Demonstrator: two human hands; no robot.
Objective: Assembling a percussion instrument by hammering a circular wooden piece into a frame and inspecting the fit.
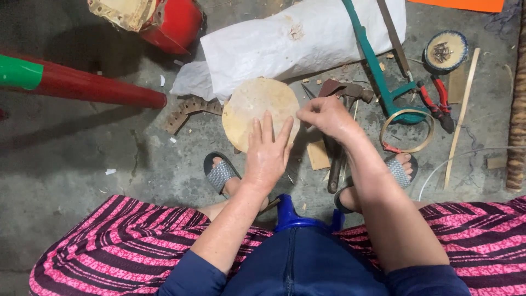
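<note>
Seated person, viewed from above; concrete floor (82, 159) underfoot. Landmark: round tan hide disc (257, 107), lying flat on the floor just ahead of the knees.

Left hand (267, 153) is spread wide, palm down, fingers fanned, pressing on the near edge of the disc. It grips nothing, only bears on the hide. Right hand (323, 115) sits at the disc's right rim, fingers curled narrow into a pinch; whether it holds the rim itself or some small thing there, I cannot tell.

Beyond the disc: a white sack (296, 41), touching its far edge. Left of the disc: a curved brown strip with notches (189, 111), and further left a long red pole with a green band (76, 85). Far left beyond the disc, a red drum body (175, 22).

Right of the disc: a hammer (345, 93) just past the right hand, a teal metal frame tool (378, 82), a thin bent hoop (408, 130), red-handled pliers (441, 98), a small round dish of nails (446, 50), a pale wooden slat (460, 120).

Near side of the disc: grey sandals (220, 174), a blue stool (298, 219), pink striped fabric (120, 246) over the lap.
</note>
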